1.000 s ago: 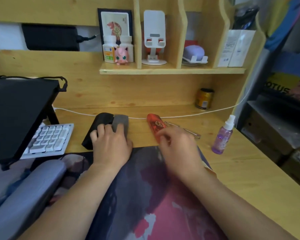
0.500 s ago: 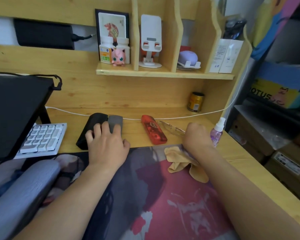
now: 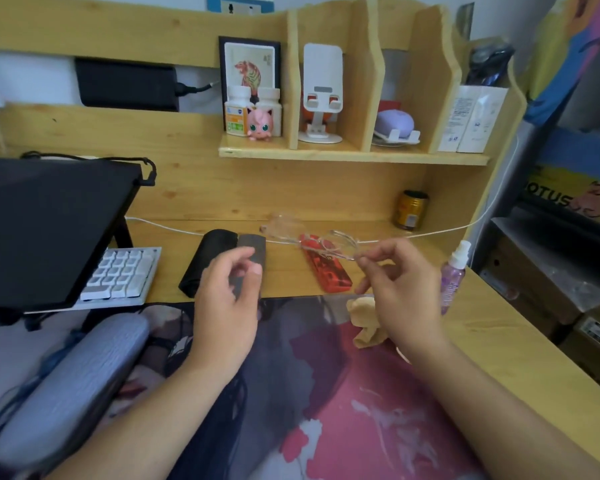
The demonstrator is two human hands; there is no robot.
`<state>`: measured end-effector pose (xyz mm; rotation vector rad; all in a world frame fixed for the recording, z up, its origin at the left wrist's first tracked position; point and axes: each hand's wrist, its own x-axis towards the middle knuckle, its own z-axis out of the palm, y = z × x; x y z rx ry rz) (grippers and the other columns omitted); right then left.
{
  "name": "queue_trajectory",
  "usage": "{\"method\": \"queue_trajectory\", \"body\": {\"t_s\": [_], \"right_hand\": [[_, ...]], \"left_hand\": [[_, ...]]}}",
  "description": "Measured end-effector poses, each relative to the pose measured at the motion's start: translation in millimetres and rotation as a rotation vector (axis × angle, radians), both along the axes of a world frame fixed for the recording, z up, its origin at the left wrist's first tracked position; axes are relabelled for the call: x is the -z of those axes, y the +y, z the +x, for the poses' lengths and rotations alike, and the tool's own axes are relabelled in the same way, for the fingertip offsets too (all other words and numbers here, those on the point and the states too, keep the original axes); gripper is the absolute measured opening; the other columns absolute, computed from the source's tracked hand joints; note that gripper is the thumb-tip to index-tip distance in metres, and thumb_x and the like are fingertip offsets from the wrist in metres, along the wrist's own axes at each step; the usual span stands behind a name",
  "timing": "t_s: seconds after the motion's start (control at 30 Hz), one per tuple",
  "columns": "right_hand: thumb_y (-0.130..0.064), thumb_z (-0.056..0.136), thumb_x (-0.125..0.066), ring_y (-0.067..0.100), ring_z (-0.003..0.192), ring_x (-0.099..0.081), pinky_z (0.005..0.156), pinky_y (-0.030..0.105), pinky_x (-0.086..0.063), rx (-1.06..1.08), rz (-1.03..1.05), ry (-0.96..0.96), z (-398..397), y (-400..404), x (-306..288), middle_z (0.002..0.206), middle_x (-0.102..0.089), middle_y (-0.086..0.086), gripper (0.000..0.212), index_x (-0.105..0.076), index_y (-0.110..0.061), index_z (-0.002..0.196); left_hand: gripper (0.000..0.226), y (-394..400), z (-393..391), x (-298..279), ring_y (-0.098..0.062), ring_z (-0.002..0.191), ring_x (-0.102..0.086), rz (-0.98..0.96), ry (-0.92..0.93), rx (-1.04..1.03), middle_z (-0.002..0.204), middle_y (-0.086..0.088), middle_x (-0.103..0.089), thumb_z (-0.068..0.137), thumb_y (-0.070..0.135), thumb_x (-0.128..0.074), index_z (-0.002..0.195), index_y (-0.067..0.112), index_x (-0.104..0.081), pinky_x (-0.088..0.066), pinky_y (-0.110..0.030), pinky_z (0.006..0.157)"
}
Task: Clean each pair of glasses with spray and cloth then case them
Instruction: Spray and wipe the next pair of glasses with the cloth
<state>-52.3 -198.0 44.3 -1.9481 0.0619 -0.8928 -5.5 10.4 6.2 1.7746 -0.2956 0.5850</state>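
Clear-framed glasses [image 3: 312,242] hang above the red case [image 3: 328,268], long axis running left-right, pinched at their right end by the right hand [image 3: 400,289]. The left hand [image 3: 227,299], fingers loosely curled and empty, hovers left of them, off the grey case [image 3: 250,258] it pressed earlier; the cloth [image 3: 364,320] lies near.

A red case [image 3: 326,263], a black case [image 3: 205,261], a grey case [image 3: 252,245], a tan cloth [image 3: 366,320] and a purple spray bottle [image 3: 451,277] were seen on pale wood.
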Motion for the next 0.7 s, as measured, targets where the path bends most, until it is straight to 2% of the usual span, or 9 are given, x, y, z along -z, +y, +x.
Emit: {"method": "queue_trajectory", "body": {"t_s": [0.03,0.1,0.17,0.23,0.37,0.47,0.57,0.63,0.7], "right_hand": [[-0.008,0.092,-0.070,0.017,0.049,-0.066,0.043,0.039,-0.051,-0.017,-0.015,-0.012,-3.5,4.4,5.3,0.063,-0.068,-0.001,0.024,-0.060,-0.028,0.082],[-0.004,0.092,-0.070,0.021,0.044,-0.062,0.036,0.037,-0.046,-0.046,-0.067,-0.058,-8.5,9.2,11.0,0.060,-0.067,-0.005,0.028,-0.060,-0.029,0.084],[0.001,0.091,-0.069,0.021,0.042,-0.061,0.034,0.035,-0.044,-0.062,-0.116,-0.130,-11.4,10.6,10.0,0.064,-0.067,-0.007,0.034,-0.060,-0.031,0.084],[0.004,0.090,-0.069,0.019,0.046,-0.064,0.040,0.035,-0.047,-0.067,-0.175,-0.202,-12.7,10.0,10.0,0.070,-0.068,-0.007,0.035,-0.061,-0.030,0.086],[0.001,0.090,-0.071,0.020,0.048,-0.066,0.039,0.035,-0.048,-0.087,-0.141,-0.203,-14.4,8.6,10.3,0.075,-0.068,-0.004,0.028,-0.063,-0.026,0.086],[-0.006,0.092,-0.071,0.012,0.050,-0.062,0.039,0.032,-0.048,-0.163,0.123,-0.010,-13.2,14.2,10.2,0.064,-0.067,-0.002,0.020,-0.063,-0.023,0.086],[0.003,0.092,-0.066,0.010,0.051,-0.057,0.046,0.025,-0.044,-0.290,0.438,0.060,-8.7,19.9,8.9,0.069,-0.064,-0.005,0.021,-0.059,-0.016,0.088],[0.004,0.091,-0.067,0.009,0.059,-0.059,0.053,0.022,-0.047,-0.292,0.498,0.029,-6.3,19.9,7.4,0.073,-0.064,-0.009,0.021,-0.061,-0.016,0.089],[-0.001,0.090,-0.070,0.007,0.068,-0.062,0.061,0.019,-0.049,-0.264,0.455,0.013,-6.4,16.7,3.5,0.073,-0.065,-0.011,0.017,-0.063,-0.016,0.090]], "left_hand": [[0.020,5.2,-6.1,-1.3,-0.002,0.102,-0.059,-0.052,0.027,0.024,0.106,0.014,-0.065,0.102,0.025,-0.058,0.120,0.031,-0.063,-0.044,-0.012,0.086],[0.017,15.8,-12.5,-5.3,0.000,0.098,-0.063,-0.125,0.032,0.036,0.103,0.014,-0.068,0.101,0.024,-0.060,0.114,0.034,-0.065,-0.044,-0.008,0.081],[0.016,22.2,-12.5,-11.4,-0.003,0.096,-0.065,-0.172,0.006,0.029,0.101,0.016,-0.071,0.100,0.022,-0.062,0.107,0.034,-0.068,-0.045,-0.010,0.081],[0.016,23.2,-10.7,-15.1,-0.005,0.097,-0.067,-0.185,0.008,0.036,0.100,0.014,-0.073,0.098,0.019,-0.065,0.103,0.033,-0.070,-0.047,-0.013,0.083],[0.017,23.7,-9.4,-16.0,-0.012,0.097,-0.069,-0.263,0.019,0.067,0.100,0.005,-0.075,0.096,0.014,-0.070,0.096,0.031,-0.072,-0.051,-0.023,0.086],[0.011,21.9,-10.9,-17.3,-0.012,0.098,-0.069,-0.346,0.040,0.109,0.101,0.002,-0.076,0.096,0.015,-0.068,0.096,0.026,-0.072,-0.052,-0.030,0.089],[0.014,15.1,-15.3,-20.7,-0.002,0.090,-0.068,-0.400,0.088,0.172,0.094,0.011,-0.077,0.097,0.010,-0.065,0.093,0.022,-0.071,-0.049,-0.023,0.085],[0.016,13.3,-17.5,-23.8,-0.002,0.089,-0.068,-0.413,0.090,0.194,0.093,0.009,-0.077,0.097,0.008,-0.064,0.092,0.021,-0.070,-0.049,-0.018,0.082],[0.015,13.9,-19.2,-28.4,-0.009,0.091,-0.069,-0.450,0.099,0.235,0.095,0.001,-0.078,0.097,0.008,-0.064,0.091,0.021,-0.069,-0.049,-0.018,0.080]]}}
